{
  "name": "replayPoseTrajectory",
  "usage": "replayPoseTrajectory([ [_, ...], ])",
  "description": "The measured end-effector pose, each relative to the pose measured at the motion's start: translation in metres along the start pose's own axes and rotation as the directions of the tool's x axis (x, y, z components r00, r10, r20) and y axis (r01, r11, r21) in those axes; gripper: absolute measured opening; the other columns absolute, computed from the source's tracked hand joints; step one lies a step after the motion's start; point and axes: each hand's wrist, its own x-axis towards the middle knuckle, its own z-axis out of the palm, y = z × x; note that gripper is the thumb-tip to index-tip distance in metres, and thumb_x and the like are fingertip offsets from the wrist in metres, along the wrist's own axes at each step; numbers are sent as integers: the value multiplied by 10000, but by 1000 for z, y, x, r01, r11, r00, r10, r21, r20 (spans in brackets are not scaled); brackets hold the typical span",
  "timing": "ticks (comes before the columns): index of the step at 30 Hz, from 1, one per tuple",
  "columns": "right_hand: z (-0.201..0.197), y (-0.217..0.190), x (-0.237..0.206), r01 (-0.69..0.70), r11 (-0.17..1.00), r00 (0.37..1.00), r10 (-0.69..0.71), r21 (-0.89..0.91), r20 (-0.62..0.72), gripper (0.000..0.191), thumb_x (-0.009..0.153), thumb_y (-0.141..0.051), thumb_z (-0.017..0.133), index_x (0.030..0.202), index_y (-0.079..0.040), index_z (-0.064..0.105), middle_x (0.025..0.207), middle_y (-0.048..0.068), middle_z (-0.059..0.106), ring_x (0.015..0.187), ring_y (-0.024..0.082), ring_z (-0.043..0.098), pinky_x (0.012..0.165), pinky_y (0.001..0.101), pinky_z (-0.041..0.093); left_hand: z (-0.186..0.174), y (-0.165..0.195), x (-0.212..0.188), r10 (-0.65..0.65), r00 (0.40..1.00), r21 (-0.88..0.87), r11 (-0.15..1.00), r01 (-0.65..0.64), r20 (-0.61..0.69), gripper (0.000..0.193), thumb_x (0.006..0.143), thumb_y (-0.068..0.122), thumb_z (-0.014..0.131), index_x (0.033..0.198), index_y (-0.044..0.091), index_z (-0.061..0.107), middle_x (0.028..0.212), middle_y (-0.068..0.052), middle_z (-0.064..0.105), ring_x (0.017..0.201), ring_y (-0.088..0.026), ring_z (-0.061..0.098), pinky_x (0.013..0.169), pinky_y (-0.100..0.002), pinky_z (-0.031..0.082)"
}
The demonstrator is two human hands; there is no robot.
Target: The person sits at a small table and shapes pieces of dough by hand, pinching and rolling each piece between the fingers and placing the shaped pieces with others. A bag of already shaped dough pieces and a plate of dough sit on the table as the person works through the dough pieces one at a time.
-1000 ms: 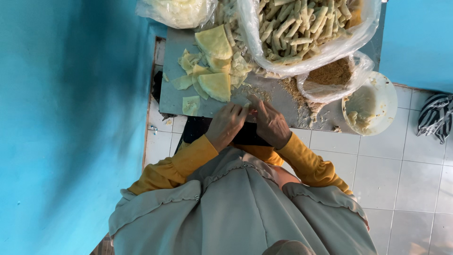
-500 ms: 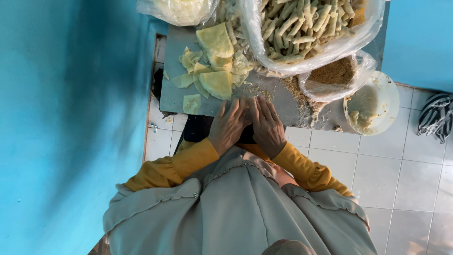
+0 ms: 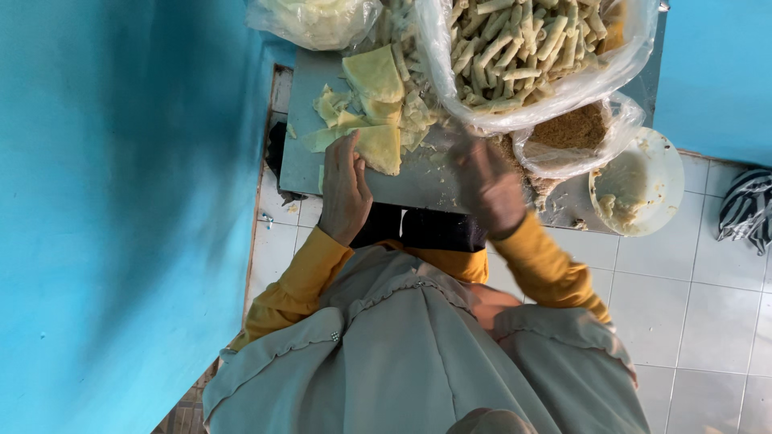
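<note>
Left hand [image 3: 346,189]: mine, flat and loose on the worktop [image 3: 402,181], fingertips touching the nearest wrapper [image 3: 378,149] — pressing on it, not gripping it.
Right hand [image 3: 489,186]: mine, blurred, at 3 o'clock of the left; fingers curled, but I cannot tell whether they hold anything.
Wrappers: pale yellow sheets and scraps in a loose pile [image 3: 366,100] at 12 o'clock of my left hand, one large round-edged sheet on top.
Done so far: a big clear bag [image 3: 531,48] at 1 o'clock is heaped with pale rolled sticks — by my judgement, much of the rolling is finished.
Left to do: the pile of sheets is not yet used up, and crumbs [image 3: 575,128] remain.
Packages: crumbs sit in a smaller clear bag at 2 o'clock of my right hand; a white bowl [image 3: 639,181] with pale paste lies at 3 o'clock; another clear bag [image 3: 314,16] of pale stuff at 11 o'clock.
Labels, signs: none show.
</note>
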Motion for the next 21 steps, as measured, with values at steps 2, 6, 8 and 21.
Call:
replayPoseTrajectory([
  [2,-43,27,17,-53,990,994,40,-134,-98,399,1118,153,519,1478,-13,475,1185,167,751,897,189,705,622,336,604,1,1,0,-28,999,-51,998,28,-17,424,1054,-71,485,1471,-17,436,1321,-211,527,1074,-334,600,942,-418,534],
  [6,-55,21,51,1,939,969,-85,-343,-231,617,1020,140,429,1612,-11,342,1433,204,662,1047,257,715,736,305,648,7,-3,-3,-25,998,-102,995,19,-58,409,1063,-71,466,1468,-19,430,1279,-195,544,1080,-321,606,948,-391,537],
  [8,-14,-25,44,168,976,980,-181,-142,-84,626,979,89,511,1571,22,317,1425,258,666,960,256,723,686,344,608,11,-6,-6,-83,994,-137,988,72,-74,380,1080,-71,456,1453,-1,455,1250,-171,565,1057,-286,618,938,-374,543],
  [21,77,-43,47,-402,665,915,319,630,247,531,938,40,663,1417,-58,454,977,131,790,821,200,787,727,319,615,19,-19,0,-247,967,-285,933,222,-57,494,969,-25,677,1410,1,456,1249,-175,559,994,-267,651,868,-371,562],
])
